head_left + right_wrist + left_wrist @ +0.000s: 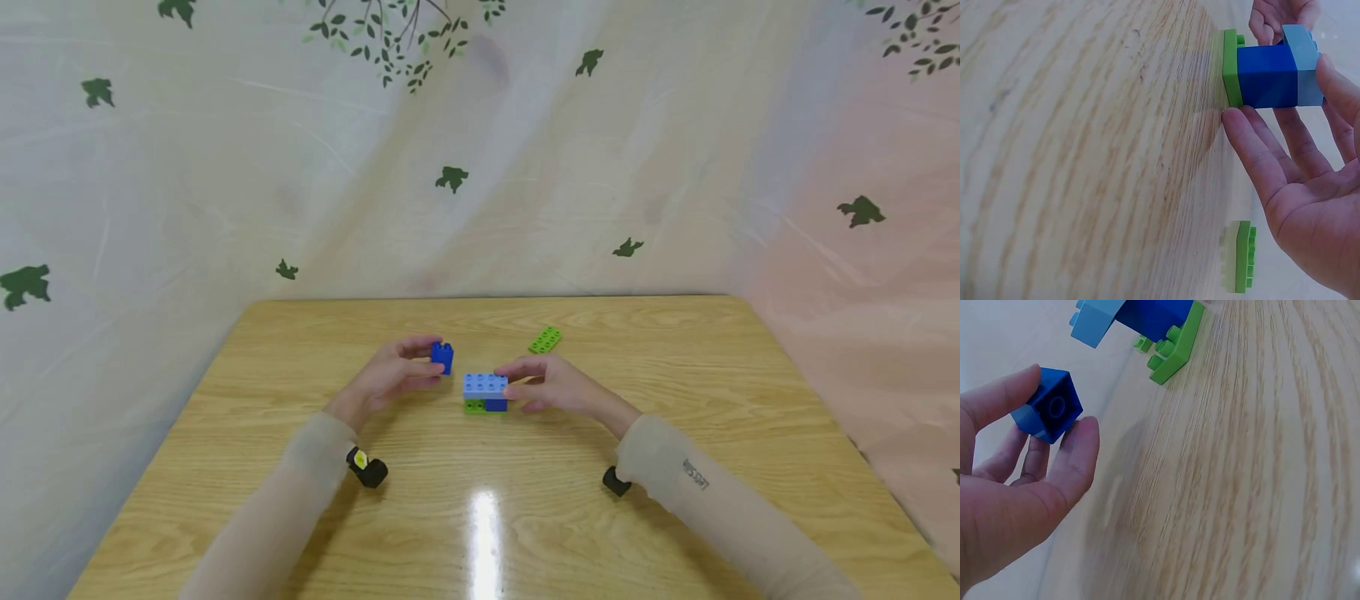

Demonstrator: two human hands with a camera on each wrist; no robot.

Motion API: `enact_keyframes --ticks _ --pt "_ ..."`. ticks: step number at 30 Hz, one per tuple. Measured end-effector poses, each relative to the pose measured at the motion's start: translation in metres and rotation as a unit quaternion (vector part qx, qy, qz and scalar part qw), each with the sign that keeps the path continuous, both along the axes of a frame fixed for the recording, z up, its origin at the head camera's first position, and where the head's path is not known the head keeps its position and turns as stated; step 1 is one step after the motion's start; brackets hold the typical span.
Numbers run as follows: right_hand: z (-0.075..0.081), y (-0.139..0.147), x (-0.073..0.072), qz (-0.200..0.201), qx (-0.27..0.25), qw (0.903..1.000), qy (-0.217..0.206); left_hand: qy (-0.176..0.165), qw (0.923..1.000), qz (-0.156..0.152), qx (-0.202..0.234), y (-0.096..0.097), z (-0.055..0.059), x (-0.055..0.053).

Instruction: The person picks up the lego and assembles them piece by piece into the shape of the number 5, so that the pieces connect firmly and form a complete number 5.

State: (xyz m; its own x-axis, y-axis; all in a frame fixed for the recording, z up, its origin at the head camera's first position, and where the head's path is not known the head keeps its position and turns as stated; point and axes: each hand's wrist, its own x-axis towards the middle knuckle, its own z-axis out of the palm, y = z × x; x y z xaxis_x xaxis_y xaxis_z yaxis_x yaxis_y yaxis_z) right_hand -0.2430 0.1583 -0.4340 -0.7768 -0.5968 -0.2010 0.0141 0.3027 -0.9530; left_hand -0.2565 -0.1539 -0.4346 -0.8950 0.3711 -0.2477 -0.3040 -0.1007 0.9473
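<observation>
Head view shows a small blue brick (442, 357) pinched between thumb and fingers of the left hand (393, 373), above the counter and just left of a stack. There the right hand (558, 383) grips the right end of a light-blue brick (484, 383), which lies across a dark-blue brick (497, 405) on a green plate (474, 407). Behind the stack, slightly right, a loose green plate (545, 339) lies studs up. Pale wood grain runs over the counter (420, 517), with a bright streak of reflected light near the front. Beyond rises a creased, pale cloth backdrop (360, 167), printed with dark green birds and leafy branches, pinkish at right.
</observation>
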Motion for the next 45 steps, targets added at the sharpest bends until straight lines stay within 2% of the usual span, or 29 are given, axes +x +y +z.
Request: enact_keyframes --ticks 8,12,19,25,29,35,45 --pt "-0.002 0.000 0.000 -0.002 0.000 1.0000 -0.001 0.016 0.9998 0.012 -0.008 0.005 -0.007 0.006" --pt "-0.001 -0.001 0.000 -0.005 -0.001 1.0000 -0.001 0.016 0.9998 0.012 0.003 0.008 -0.009 0.009" --pt "-0.004 -0.001 -0.001 -0.001 -0.004 1.0000 0.002 0.031 0.9995 0.001 0.006 0.014 -0.002 0.015" --pt "-0.005 -0.001 -0.002 -0.001 -0.007 1.0000 0.002 0.063 0.9977 -0.024 -0.003 0.019 0.004 0.020" --pt "-0.004 -0.001 -0.002 0.000 -0.008 1.0000 0.004 0.095 0.9940 -0.043 -0.032 0.023 0.006 0.022" --pt "-0.005 -0.001 -0.002 -0.003 -0.006 1.0000 0.003 0.142 0.9865 -0.041 -0.072 0.028 0.008 0.025" --pt "-0.003 0.000 -0.001 0.000 -0.010 0.9999 0.002 0.176 0.9814 -0.042 -0.066 0.028 0.005 0.027"
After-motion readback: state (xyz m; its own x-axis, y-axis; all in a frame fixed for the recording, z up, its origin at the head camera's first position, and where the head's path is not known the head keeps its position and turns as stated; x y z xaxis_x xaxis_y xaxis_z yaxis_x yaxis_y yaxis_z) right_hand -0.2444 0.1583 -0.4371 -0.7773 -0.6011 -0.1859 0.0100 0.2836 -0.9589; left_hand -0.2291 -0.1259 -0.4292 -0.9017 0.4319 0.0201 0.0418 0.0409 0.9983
